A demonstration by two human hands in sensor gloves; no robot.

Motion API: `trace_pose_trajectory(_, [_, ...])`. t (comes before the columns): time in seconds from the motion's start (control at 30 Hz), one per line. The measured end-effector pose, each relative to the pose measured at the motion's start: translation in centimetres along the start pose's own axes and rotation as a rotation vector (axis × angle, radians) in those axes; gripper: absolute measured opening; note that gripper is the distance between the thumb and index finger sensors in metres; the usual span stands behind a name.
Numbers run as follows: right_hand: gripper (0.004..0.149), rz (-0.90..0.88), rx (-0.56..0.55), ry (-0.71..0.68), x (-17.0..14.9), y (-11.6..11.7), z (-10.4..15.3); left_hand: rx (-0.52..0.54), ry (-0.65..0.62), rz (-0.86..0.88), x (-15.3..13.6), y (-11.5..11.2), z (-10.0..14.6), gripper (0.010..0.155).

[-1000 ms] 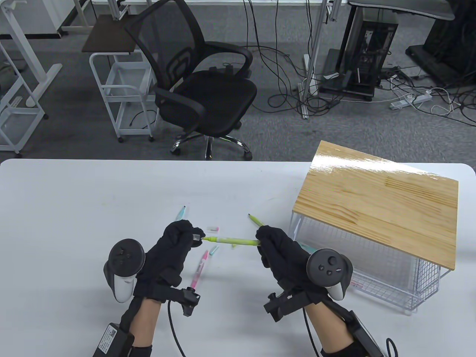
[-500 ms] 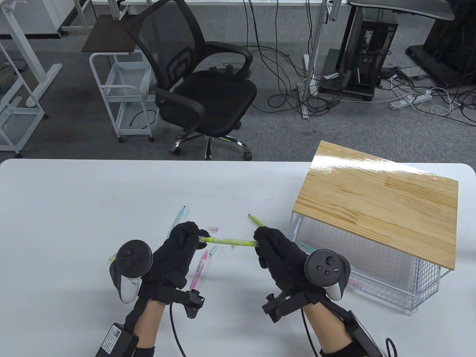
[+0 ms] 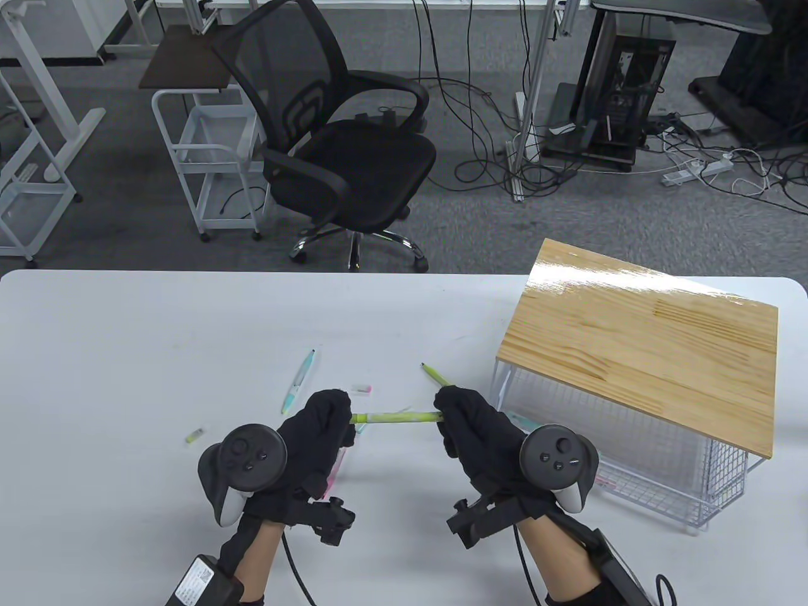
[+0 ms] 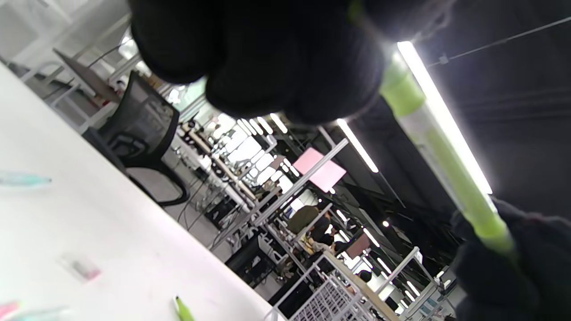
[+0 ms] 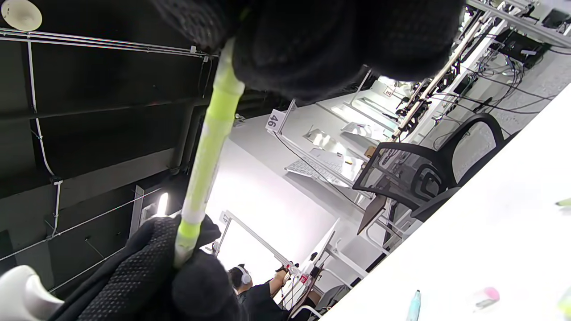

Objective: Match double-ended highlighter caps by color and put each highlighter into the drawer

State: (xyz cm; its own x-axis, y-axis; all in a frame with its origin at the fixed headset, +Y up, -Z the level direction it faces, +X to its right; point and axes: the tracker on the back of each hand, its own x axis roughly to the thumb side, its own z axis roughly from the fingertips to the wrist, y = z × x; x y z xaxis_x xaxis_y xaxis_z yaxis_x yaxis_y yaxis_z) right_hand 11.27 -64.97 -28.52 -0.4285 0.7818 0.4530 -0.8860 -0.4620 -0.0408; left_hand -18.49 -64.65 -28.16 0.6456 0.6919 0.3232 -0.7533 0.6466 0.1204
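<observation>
A green highlighter [image 3: 394, 416] is held level above the white table [image 3: 126, 353] between both hands. My left hand [image 3: 338, 413] has its fingers curled round the pen's left end and hides that tip and any cap on it. My right hand [image 3: 445, 411] grips the right end. In the left wrist view the green barrel [image 4: 437, 151] runs from my left fingers [image 4: 267, 53] to the right glove. The wire drawer [image 3: 631, 442] under a wooden top [image 3: 644, 341] stands to the right, with a pink highlighter inside near its front.
On the table lie a teal highlighter [image 3: 298, 380], a clear cap with a pink end [image 3: 361, 387], a small green cap [image 3: 194, 435] and a second green highlighter [image 3: 434, 374]. A pink highlighter [image 3: 334, 470] shows under my left hand. An office chair [image 3: 341, 139] stands beyond the far edge.
My left hand, pinching a clear cap, moved right onto the green highlighter's left tip and now covers it. The teal highlighter and small green cap came into view. The right hand barely moved.
</observation>
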Motion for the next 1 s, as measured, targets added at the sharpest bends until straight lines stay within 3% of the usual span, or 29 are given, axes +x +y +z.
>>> trace_pose_trajectory(0.27, [0.041,0.08,-0.033,-0.022,0.2,-0.3,0.3,0.129,-0.095,-0.14,1.4,-0.9,0.9,0.043])
trace_pose_trajectory(0.47, [0.041,0.116,-0.047,-0.024,0.2,-0.5,0.4,0.128,-0.11,-0.196,1.6,-1.8,1.2,0.043])
trace_pose_trajectory(1.0, [0.041,0.305,-0.001,-0.094,1.1,0.5,0.7,0.153,-0.068,-0.22,1.3,-1.8,1.1,0.043])
